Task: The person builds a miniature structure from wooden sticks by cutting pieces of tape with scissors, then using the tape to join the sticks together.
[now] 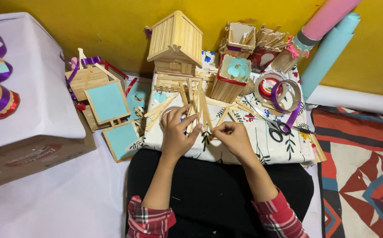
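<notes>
Two hands work over a loose pile of flat wooden sticks [202,110] on a floral cloth [284,147] spread across the lap. Most sticks run with their long axis away from the body, nearly vertical in view; a few fan out diagonally to either side.

Left hand [177,132]: fingers loosely curled and pointing up-right, tips resting on sticks at the pile's left edge. Looks like a light hold on one or two, not a full grip. A clear tape roll [168,115] peeks out just beyond its fingertips.

Right hand [234,137]: thumb and forefinger pinched together on the near end of a stick, remaining fingers folded. That stick extends up and left from the pinch, toward the pile centre.

Hands sit close, not touching; the pile lies between and just beyond them. Left is marginally nearer the centre sticks.

Around:
- stick-built house [176,42] behind the pile, against a yellow wall
- stick cup with red rim and pale blue paper flower [231,79], right of the house
- scissors [275,125] right of the right hand, blades pointing up-left
- ribbon spools [279,92], red and purple, beyond the scissors
- teal-panelled stick frames [107,103] to the left
- cardboard box [32,152] far left, red oval label on its side
- pink and teal paper rolls [328,31] leaning top right
</notes>
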